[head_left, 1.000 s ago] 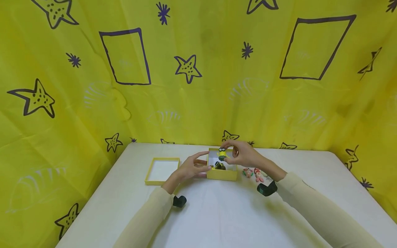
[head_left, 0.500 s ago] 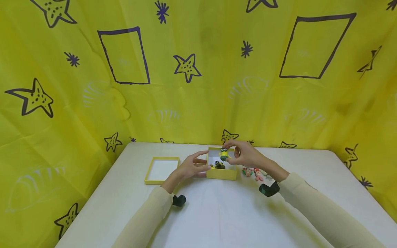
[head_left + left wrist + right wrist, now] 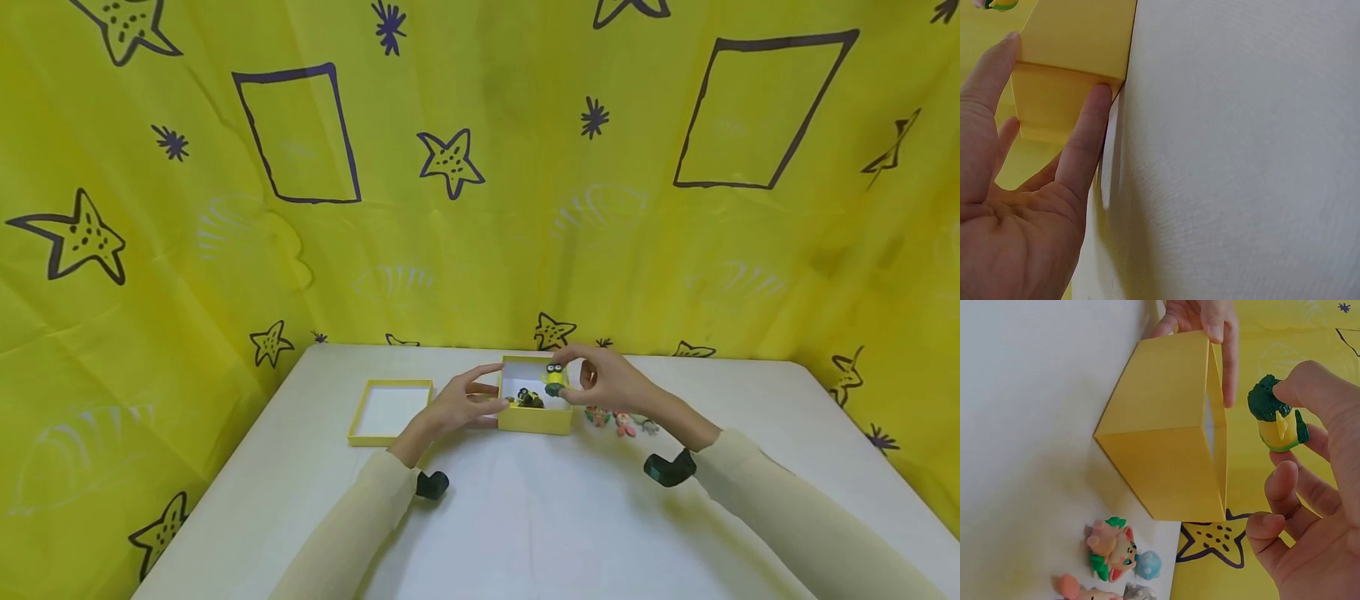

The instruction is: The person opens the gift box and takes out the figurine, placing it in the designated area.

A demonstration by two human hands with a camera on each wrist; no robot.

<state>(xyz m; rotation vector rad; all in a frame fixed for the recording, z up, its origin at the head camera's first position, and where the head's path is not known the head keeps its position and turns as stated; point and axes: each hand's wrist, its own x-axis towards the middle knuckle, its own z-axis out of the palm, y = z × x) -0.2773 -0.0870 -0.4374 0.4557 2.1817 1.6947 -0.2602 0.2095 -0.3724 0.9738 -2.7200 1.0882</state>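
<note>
My right hand (image 3: 615, 382) pinches a small yellow minion figurine (image 3: 555, 378) with big eyes and a dark green base between thumb and fingers. It is held above the right side of a topless yellow box (image 3: 534, 422) with a white inside. In the right wrist view, the figurine's green base (image 3: 1266, 400) lies against the thumb. Dark and yellow figurines (image 3: 529, 399) lie inside the box, partly hidden by its front wall. With fairly straight fingers, my left hand (image 3: 459, 405) touches the box's left side; its thumb is near the front corner.
Left of the box lies a yellow-rimmed lid (image 3: 352, 423), white side up. Several small toys stand right of the box, among them a pink-and-green animal figurine (image 3: 1107, 547) and a light blue one (image 3: 1147, 565). A yellow patterned curtain (image 3: 480, 250) hangs behind the white table (image 3: 495, 517).
My right hand has moved slightly to the right with the minion figurine, from over the middle of the box to its right edge. The left hand stays at the box.
</note>
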